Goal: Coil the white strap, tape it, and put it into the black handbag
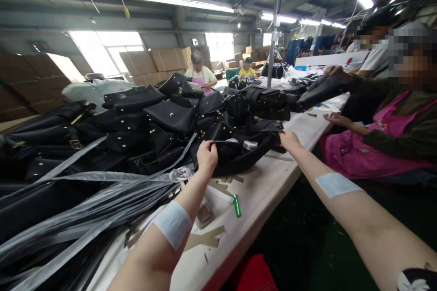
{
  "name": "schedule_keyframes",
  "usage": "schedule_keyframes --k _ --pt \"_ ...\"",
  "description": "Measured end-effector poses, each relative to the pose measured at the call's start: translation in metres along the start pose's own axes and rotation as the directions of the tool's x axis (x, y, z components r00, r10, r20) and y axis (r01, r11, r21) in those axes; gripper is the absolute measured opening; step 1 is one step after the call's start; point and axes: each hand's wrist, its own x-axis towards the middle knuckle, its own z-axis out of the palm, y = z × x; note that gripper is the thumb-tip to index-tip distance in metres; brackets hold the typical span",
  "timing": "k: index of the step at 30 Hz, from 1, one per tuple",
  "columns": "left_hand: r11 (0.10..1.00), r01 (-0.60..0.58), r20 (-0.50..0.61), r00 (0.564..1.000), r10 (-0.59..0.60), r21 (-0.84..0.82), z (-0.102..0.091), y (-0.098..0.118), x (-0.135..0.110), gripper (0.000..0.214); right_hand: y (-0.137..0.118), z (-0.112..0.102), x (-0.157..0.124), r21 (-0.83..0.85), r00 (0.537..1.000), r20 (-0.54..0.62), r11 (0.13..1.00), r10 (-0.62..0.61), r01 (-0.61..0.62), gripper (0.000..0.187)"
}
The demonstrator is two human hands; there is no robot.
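A black handbag [239, 157] lies open-mouthed on the white worktable [259, 191] in front of me. My left hand [206, 154] is closed on the near rim of the bag's opening. My right hand [289, 140] grips the bag's right end. Something pale shows inside the bag's mouth. Both my forearms carry a pale adhesive patch.
A big heap of black handbags [143, 122] covers the table's left and far side. Grey straps [85, 200] fan out at lower left. A green lighter [236, 205] and cardboard strips [205, 238] lie near the table edge. A co-worker in a pink apron [372, 145] sits at right; others work farther back.
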Motion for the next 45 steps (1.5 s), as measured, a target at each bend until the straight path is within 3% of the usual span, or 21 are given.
schedule_keyframes --k 5,8,11,13,14,15,16,18,19,20,21,25,28,29,32,33,34,37,40,43,45 --pt "0.968 0.168 -0.166 0.966 -0.199 -0.185 -0.022 -0.031 0.005 0.030 0.023 0.005 -0.012 0.089 0.986 0.047 0.983 0.157 -0.161 0.028" --pt "0.941 0.242 -0.175 0.942 -0.286 -0.237 -0.032 -0.042 0.004 0.037 0.041 0.003 -0.022 0.075 0.970 0.059 0.968 0.236 -0.240 0.027" --pt "0.944 0.226 -0.042 0.969 -0.242 -0.242 -0.043 -0.039 -0.007 0.042 0.054 -0.001 -0.029 0.016 0.958 0.071 0.960 0.279 -0.281 0.027" --pt "0.959 0.160 0.131 0.983 -0.132 -0.232 -0.054 -0.032 -0.023 0.041 0.061 -0.005 -0.033 -0.044 0.957 0.072 0.959 0.283 -0.280 0.024" --pt "0.969 0.111 0.247 0.967 -0.054 -0.220 -0.061 -0.028 -0.035 0.038 0.064 -0.008 -0.035 -0.081 0.958 0.070 0.959 0.278 -0.272 0.023" --pt "0.979 0.043 0.387 0.921 0.038 -0.197 -0.068 -0.024 -0.047 0.033 0.067 -0.012 -0.037 -0.124 0.961 0.068 0.958 0.269 -0.259 0.023" --pt "0.985 -0.040 0.530 0.839 0.124 -0.168 -0.076 -0.020 -0.060 0.025 0.070 -0.017 -0.040 -0.171 0.964 0.068 0.955 0.256 -0.242 0.022" --pt "0.970 -0.221 0.748 0.625 0.224 -0.106 -0.089 -0.015 -0.087 0.008 0.074 -0.027 -0.047 -0.263 0.973 0.073 0.945 0.220 -0.194 0.020" --pt "0.950 -0.302 0.807 0.542 0.234 -0.072 -0.094 -0.013 -0.099 0.004 0.074 -0.031 -0.052 -0.303 0.978 0.073 0.939 0.195 -0.165 0.020" --pt "0.929 -0.368 0.836 0.497 0.230 -0.036 -0.097 -0.010 -0.109 0.007 0.072 -0.034 -0.057 -0.336 0.984 0.068 0.933 0.164 -0.132 0.020" --pt "0.910 -0.414 0.842 0.492 0.222 0.002 -0.099 -0.008 -0.116 0.011 0.067 -0.035 -0.063 -0.362 0.991 0.054 0.927 0.124 -0.096 0.022" --pt "0.845 -0.519 0.801 0.557 0.220 0.129 -0.097 0.005 -0.125 0.020 0.029 -0.021 -0.093 -0.396 0.991 0.016 0.909 -0.132 0.128 0.037" --pt "0.820 -0.537 0.739 0.631 0.236 0.197 -0.094 0.012 -0.120 0.025 -0.003 0.008 -0.125 -0.332 0.921 0.170 0.859 -0.351 0.389 0.039" --pt "0.817 -0.532 0.712 0.661 0.236 0.222 -0.095 0.013 -0.117 0.027 -0.010 0.019 -0.139 -0.282 0.860 0.284 0.821 -0.424 0.497 0.041" --pt "0.818 -0.477 0.607 0.767 0.209 0.320 -0.100 0.007 -0.109 0.032 -0.017 0.056 -0.181 -0.091 0.586 0.609 0.687 -0.535 0.721 0.043" --pt "0.821 -0.452 0.570 0.798 0.197 0.349 -0.102 0.004 -0.106 0.033 -0.015 0.068 -0.193 -0.056 0.522 0.667 0.663 -0.532 0.747 0.041" --pt "0.824 -0.429 0.537 0.823 0.186 0.372 -0.104 -0.001 -0.104 0.033 -0.012 0.078 -0.203 -0.048 0.496 0.695 0.655 -0.520 0.755 0.038" --pt "0.829 -0.388 0.480 0.861 0.169 0.402 -0.109 -0.012 -0.099 0.029 -0.009 0.099 -0.214 -0.081 0.509 0.704 0.656 -0.495 0.750 0.037" --pt "0.849 -0.347 0.418 0.892 0.168 0.398 -0.118 -0.013 -0.108 0.032 -0.019 0.103 -0.203 -0.167 0.588 0.668 0.679 -0.455 0.715 0.027" --pt "0.905 -0.272 0.278 0.943 0.183 0.327 -0.140 -0.010 -0.143 0.042 -0.032 0.108 -0.195 -0.289 0.705 0.561 0.695 -0.434 0.658 0.039" --pt "0.938 -0.242 0.221 0.957 0.189 0.248 -0.156 -0.011 -0.180 0.039 -0.029 0.121 -0.192 -0.312 0.726 0.484 0.679 -0.488 0.664 0.039"
